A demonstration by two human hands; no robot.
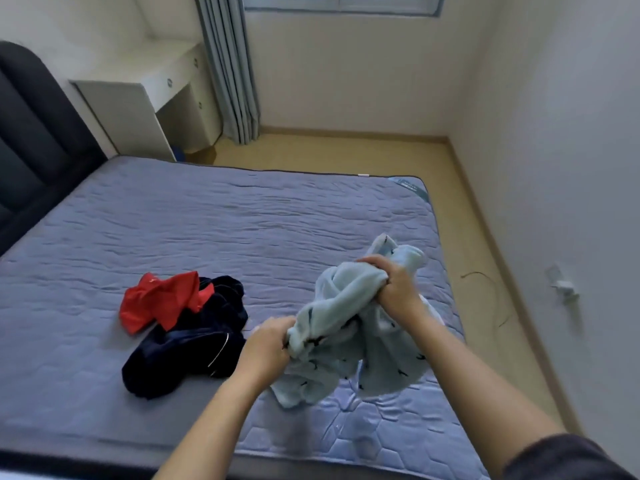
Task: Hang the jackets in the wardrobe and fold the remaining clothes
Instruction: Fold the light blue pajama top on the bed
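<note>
- Pale blue fleece garment [349, 327] hangs bunched above the bed's [242, 216] near right part, long axis slanting from lower left to upper right.
- Left hand [268, 344] grips its lower end, right hand [394, 284] its upper end, fingers curled round fabric.

fluffy fleece garment [349, 306]: pale blue, small dark marks
crumpled cloth [156, 299]: red
velvety garment [194, 341]: navy, thin white piping
quilted mattress [207, 220]: grey-blue

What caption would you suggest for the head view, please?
Left hand and right hand grip a blue fleece over the mattress, beside a red garment and navy garment.
</note>
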